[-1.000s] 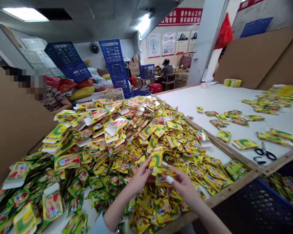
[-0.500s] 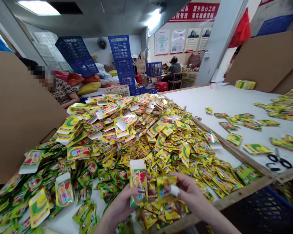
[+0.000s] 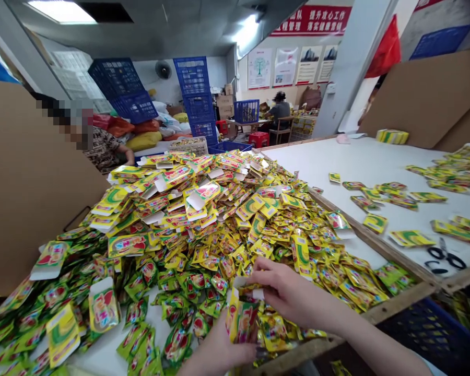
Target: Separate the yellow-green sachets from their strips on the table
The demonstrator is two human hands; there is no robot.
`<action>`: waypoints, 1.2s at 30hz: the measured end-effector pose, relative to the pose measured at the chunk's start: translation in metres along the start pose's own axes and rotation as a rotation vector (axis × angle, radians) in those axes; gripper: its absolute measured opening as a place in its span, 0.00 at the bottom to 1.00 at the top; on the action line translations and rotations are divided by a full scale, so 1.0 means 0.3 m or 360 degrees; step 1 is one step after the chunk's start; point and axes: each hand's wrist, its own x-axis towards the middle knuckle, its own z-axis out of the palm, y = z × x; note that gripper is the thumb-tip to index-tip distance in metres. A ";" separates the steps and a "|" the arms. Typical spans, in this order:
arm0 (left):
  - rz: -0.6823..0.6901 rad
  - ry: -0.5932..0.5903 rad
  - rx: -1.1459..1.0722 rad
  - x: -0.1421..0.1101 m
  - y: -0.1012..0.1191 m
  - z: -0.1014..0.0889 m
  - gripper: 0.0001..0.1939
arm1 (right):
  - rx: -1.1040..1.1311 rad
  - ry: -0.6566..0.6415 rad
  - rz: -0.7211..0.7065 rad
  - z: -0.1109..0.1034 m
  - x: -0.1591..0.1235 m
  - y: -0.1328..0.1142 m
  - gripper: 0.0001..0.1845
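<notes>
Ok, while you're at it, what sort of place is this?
Probably a small packing workshop. A huge heap of yellow-green printed sachets covers a long white worktable, stacked blue plastic crates stand behind it, and a seated co-worker sits at a table at the back.

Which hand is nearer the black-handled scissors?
Right. The right hand is left of the scissors, over the packet pile; the left hand is farther away, holding a foil packet.
</notes>
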 end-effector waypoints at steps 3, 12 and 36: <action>-0.0013 -0.0089 0.0038 0.011 -0.028 0.008 0.30 | -0.0186 -0.0233 0.0041 -0.021 -0.035 -0.016 0.15; -0.0205 -0.0190 0.0028 -0.013 -0.114 0.010 0.36 | 0.0280 0.0118 0.0225 0.082 -0.160 0.049 0.11; 0.0775 0.0752 0.2397 0.063 -0.044 -0.256 0.20 | -0.1048 0.1254 0.0821 -0.184 -0.304 0.338 0.13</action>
